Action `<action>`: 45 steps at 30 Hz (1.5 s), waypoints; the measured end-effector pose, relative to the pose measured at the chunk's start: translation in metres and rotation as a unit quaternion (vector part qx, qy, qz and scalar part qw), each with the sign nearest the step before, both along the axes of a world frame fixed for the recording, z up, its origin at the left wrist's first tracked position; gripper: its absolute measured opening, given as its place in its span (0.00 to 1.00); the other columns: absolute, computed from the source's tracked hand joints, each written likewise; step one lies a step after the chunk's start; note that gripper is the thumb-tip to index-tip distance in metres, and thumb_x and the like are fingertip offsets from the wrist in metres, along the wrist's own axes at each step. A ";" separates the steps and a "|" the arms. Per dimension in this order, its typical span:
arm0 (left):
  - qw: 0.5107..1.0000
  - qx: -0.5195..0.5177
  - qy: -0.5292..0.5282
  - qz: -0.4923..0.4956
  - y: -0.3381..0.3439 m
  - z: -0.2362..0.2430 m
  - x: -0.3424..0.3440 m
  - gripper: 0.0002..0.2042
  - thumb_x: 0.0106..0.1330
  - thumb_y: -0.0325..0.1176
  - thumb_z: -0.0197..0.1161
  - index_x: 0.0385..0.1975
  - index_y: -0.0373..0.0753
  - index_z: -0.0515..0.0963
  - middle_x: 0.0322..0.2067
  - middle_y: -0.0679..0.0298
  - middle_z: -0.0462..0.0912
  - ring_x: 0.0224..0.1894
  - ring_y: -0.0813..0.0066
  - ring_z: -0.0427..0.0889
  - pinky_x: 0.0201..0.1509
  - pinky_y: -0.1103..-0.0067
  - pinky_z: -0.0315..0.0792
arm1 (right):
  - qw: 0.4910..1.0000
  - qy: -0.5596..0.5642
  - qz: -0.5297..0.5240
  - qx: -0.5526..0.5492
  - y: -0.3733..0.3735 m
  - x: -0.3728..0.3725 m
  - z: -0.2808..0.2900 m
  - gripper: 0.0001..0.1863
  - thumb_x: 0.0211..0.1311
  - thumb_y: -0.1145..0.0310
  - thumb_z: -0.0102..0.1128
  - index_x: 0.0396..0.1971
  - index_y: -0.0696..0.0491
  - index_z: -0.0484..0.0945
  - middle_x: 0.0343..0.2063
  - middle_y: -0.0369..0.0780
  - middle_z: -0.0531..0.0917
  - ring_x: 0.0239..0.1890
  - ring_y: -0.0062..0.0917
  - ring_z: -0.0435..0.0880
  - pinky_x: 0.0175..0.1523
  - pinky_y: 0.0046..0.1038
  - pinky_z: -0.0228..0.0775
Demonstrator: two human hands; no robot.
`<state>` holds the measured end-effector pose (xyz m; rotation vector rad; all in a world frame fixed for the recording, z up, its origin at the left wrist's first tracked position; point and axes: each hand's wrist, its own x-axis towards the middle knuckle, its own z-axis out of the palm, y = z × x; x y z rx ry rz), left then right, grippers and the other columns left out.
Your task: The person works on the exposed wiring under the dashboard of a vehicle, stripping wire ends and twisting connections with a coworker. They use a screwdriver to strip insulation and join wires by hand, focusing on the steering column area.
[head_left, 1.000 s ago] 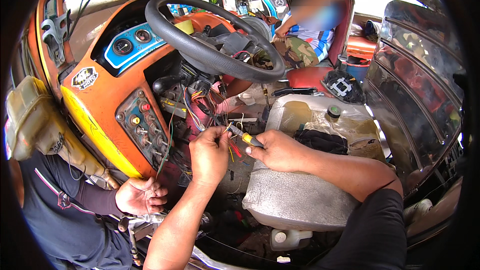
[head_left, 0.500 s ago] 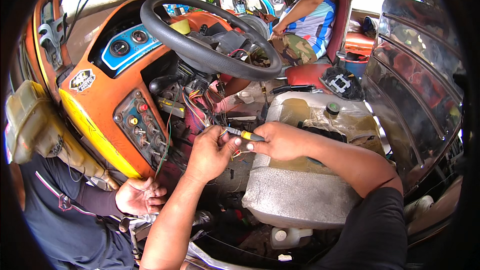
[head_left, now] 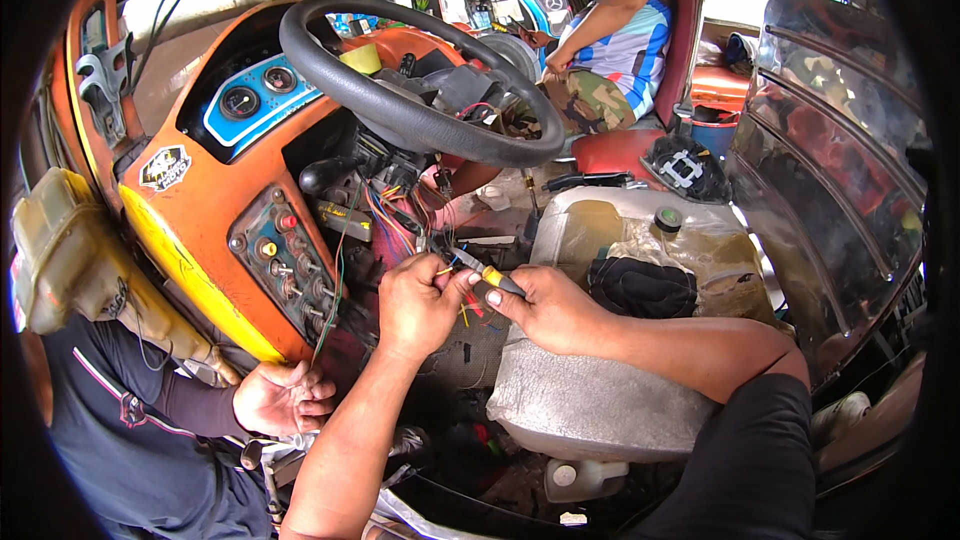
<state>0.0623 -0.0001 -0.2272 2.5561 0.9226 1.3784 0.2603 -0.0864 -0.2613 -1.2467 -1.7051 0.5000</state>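
My left hand (head_left: 415, 308) is closed, thumb and finger pinching a thin yellow wire (head_left: 447, 269) below the steering wheel. My right hand (head_left: 550, 308) is wrapped round the yellow-and-black handles of a pair of pliers (head_left: 490, 276). The metal jaws point up and left, close beside my left fingertips. Whether they touch the wire I cannot tell. A bundle of coloured wires (head_left: 385, 205) hangs from the steering column just beyond my hands. Some loose red and yellow wire ends (head_left: 475, 308) show beneath my fingers.
A steering wheel (head_left: 420, 125) overhangs the wires. At left is an orange dashboard with a switch panel (head_left: 285, 258); another person's hand (head_left: 285, 398) is near it. A silver padded cover (head_left: 600, 395) with a black cloth (head_left: 643, 286) lies right. Another person (head_left: 620, 50) sits beyond.
My right hand has shifted slightly right and down, and the pliers now tilt more steeply, jaws upward. The black cloth shows more fully. My left hand keeps its pinch.
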 end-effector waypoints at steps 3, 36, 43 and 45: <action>0.999 0.006 -0.042 0.026 -0.001 0.000 0.005 0.24 0.60 0.36 0.85 0.20 0.33 0.72 0.19 0.56 0.75 0.21 0.63 0.72 0.27 0.66 0.69 | 0.993 0.089 -0.014 -0.072 0.004 -0.004 -0.004 0.20 0.84 0.55 0.60 0.36 0.58 0.82 0.23 0.37 0.79 0.28 0.23 0.79 0.37 0.33 0.77; 0.929 -0.299 -0.199 -0.090 0.001 -0.004 0.009 0.08 0.82 0.26 0.62 0.49 0.28 0.83 0.36 0.62 0.90 0.36 0.78 0.90 0.43 0.79 0.87 | 0.972 -0.208 -0.060 0.095 -0.003 0.017 0.018 0.14 0.73 0.66 0.65 0.39 0.64 0.82 0.45 0.52 0.82 0.49 0.52 0.85 0.58 0.49 0.79; 0.906 -0.318 -0.241 -0.143 0.005 0.005 0.008 0.07 0.82 0.27 0.62 0.47 0.28 0.82 0.37 0.62 0.89 0.36 0.77 0.89 0.44 0.79 0.87 | 0.991 -0.114 -0.052 0.041 -0.002 0.011 0.025 0.16 0.75 0.63 0.65 0.34 0.63 0.81 0.29 0.52 0.83 0.34 0.49 0.86 0.45 0.49 0.78; 0.936 -0.270 -0.204 -0.093 0.002 0.000 0.010 0.07 0.81 0.26 0.63 0.48 0.28 0.82 0.38 0.61 0.90 0.36 0.77 0.90 0.43 0.80 0.86 | 0.996 -0.059 -0.008 -0.064 -0.005 0.012 0.031 0.19 0.77 0.61 0.66 0.31 0.63 0.79 0.22 0.51 0.80 0.26 0.43 0.82 0.38 0.46 0.74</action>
